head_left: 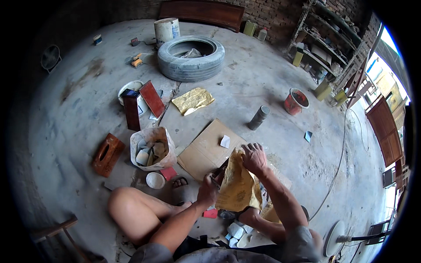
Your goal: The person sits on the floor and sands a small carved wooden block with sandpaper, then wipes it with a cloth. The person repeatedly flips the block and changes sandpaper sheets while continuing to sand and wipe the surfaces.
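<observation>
A crinkled yellow sheet of sandpaper (237, 188) stands upright between my hands, its face toward me. My right hand (254, 158) is closed over its upper right edge. On the left side of the sheet, my left hand (208, 191) is closed, with a dark edge showing beside its fingers; what it holds is mostly hidden. A flat piece of cardboard (206, 151) lies beyond my hands, with a small white paper scrap (225, 141) on it. Near my feet are a red piece (210, 213) and several pale blue-white scraps (237, 232).
Left of the cardboard stands a white bucket (151, 164) of scraps, near a brown wooden tissue box (108, 154) and a small white bowl (155, 180). Farther off are another yellow sheet (193, 101), a grey cylinder (259, 117), a red bucket (296, 101) and a tire (193, 72). A cable (337, 168) crosses the right floor.
</observation>
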`<act>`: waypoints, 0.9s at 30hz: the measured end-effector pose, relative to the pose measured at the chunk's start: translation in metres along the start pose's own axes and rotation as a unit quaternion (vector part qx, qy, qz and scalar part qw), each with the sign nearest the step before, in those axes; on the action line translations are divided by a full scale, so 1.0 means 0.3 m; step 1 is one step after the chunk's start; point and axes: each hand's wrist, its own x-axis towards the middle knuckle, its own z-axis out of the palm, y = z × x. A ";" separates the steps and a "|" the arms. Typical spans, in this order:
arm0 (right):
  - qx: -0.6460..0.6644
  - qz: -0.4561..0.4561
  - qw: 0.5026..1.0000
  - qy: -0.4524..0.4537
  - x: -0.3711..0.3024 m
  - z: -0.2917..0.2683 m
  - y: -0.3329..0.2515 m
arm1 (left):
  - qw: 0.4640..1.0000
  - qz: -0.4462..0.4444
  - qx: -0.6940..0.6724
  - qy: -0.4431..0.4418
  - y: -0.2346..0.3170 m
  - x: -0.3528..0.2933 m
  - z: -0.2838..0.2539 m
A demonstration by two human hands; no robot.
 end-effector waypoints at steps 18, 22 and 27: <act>0.035 0.055 0.997 -0.029 -0.193 0.081 -0.274 | 0.990 0.107 -0.085 0.023 -0.091 -0.018 0.012; 0.015 0.066 0.997 -0.041 -0.110 0.019 -0.259 | 0.989 0.124 -0.076 0.036 -0.054 -0.032 -0.017; 0.023 0.136 0.989 -0.052 0.028 0.144 -0.310 | 0.982 0.142 -0.115 0.055 -0.017 -0.056 -0.064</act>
